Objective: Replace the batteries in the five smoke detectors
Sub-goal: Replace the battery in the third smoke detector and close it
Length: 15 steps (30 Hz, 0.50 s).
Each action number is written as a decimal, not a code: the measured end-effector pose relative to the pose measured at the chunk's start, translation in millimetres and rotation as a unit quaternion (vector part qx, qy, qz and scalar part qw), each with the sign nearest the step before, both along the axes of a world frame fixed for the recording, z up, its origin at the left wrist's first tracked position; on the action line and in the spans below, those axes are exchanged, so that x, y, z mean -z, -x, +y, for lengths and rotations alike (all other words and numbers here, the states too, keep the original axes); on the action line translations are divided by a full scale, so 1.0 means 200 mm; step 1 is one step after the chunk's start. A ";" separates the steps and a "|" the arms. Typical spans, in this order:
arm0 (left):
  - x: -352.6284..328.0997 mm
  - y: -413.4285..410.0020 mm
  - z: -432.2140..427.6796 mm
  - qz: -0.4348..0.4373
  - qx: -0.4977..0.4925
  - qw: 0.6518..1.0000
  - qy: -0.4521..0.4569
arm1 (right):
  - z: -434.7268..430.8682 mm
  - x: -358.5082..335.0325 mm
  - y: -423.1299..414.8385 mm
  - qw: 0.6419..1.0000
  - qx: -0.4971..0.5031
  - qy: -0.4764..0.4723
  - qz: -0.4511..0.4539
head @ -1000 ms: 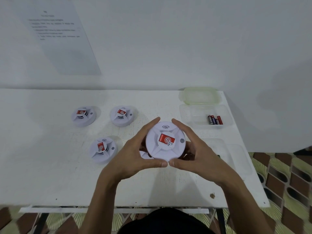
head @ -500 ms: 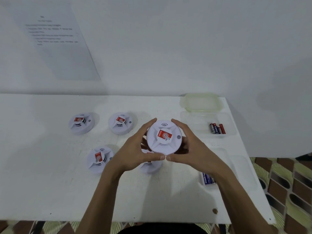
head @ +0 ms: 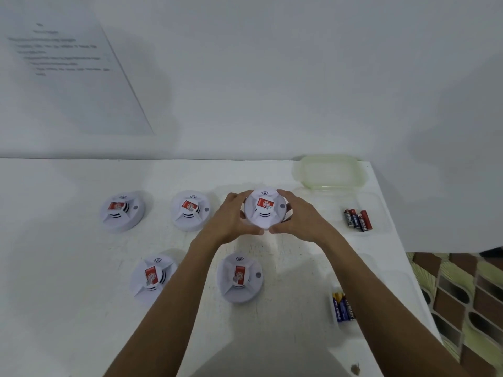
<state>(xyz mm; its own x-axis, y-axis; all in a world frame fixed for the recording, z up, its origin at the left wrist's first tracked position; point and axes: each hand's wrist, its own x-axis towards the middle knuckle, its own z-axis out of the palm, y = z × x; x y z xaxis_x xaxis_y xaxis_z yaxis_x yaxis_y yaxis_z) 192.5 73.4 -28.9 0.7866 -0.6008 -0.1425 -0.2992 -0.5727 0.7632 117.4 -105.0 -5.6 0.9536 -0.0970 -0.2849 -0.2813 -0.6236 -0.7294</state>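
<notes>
**A:** What fills the view?

**B:** A white surface (head: 68, 308) against a white wall. A printed sheet (head: 81, 85) hangs at upper left, and its text is too blurred to read.

**A:** And the hands?

**B:** Both reach forward. The left hand (head: 231, 221) and right hand (head: 299, 216) curl round the rim of one white detector (head: 265, 210), with the thumbs almost meeting at its near edge. It sits at the right end of the back row. I cannot tell whether it touches the surface.

**A:** Other detectors?

**B:** Four lie on the surface, red labels up. They are the back-left detector (head: 122, 210), the back-middle detector (head: 192, 209) beside the left hand, the front-left detector (head: 152, 276) partly behind the left forearm, and the front-right detector (head: 239, 277) between the forearms.

**A:** Anything smaller?

**B:** A pale lid (head: 329, 172) lies at the far right corner. Red batteries (head: 358, 219) lie right of the right hand. Blue batteries (head: 343, 307) lie beside the right forearm.
</notes>
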 end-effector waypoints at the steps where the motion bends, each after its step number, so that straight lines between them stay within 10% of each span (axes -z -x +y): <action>1: 0.02 -0.02 -0.01 0.005 -0.001 1.000 -0.018 | 0.00 0.02 -0.02 1.000 -0.004 0.008 0.013; 15: 0.19 -0.09 -0.05 -0.028 0.011 0.998 -0.063 | -0.02 0.15 -0.12 0.993 0.001 0.057 0.104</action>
